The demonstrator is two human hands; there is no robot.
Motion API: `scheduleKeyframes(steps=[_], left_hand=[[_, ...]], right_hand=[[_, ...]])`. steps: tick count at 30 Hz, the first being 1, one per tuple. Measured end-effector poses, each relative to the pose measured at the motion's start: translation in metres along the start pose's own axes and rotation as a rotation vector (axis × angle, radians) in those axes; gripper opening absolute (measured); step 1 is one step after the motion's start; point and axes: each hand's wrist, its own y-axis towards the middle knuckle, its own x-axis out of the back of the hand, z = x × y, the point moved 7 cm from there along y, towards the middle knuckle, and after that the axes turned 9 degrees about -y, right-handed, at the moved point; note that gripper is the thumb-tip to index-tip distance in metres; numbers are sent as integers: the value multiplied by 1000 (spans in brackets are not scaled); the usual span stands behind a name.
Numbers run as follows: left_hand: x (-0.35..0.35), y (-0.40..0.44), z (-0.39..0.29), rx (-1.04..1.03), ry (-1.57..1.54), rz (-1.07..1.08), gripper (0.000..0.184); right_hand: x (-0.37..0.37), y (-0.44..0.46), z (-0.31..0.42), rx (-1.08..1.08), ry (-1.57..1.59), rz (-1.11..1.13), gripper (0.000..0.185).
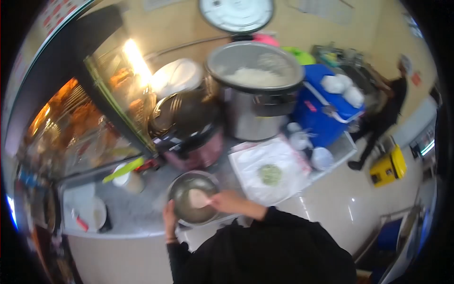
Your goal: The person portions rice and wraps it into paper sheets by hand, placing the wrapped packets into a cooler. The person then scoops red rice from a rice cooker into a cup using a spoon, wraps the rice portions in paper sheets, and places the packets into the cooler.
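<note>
A round metal bowl [182, 183] sits near the front edge of the counter, in front of me. My left hand [170, 217] grips its left rim. Over the bowl's right side, my right hand [229, 202] is closed on a pale, flat, paddle-like scoop [198, 199], whose broad end is inside the bowl. Blur hides the scoop's exact shape and what the bowl contains. To the right of the bowl lie white paper sheets [246, 165] with a round patty of green-flecked rice [270, 175] on top.
Behind the bowl stand a dark-lidded pink cooker [189, 137] and a large open rice cooker [243, 111] holding white rice. A blue cooler box [319, 104] is at right. A lit food display [71, 123] fills the left. Another person [390, 102] stands near a yellow bin [388, 166].
</note>
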Motion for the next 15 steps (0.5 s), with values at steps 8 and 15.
scheduleKeyframes(steps=[8, 15], left_hand=[[53, -19, -49, 294, -332, -600, 51], [-32, -11, -237, -177, -181, -652, 34]], right_hand=[[218, -78, -227, -571, -432, -964, 34], [187, -93, -363, -498, -514, -651, 35]])
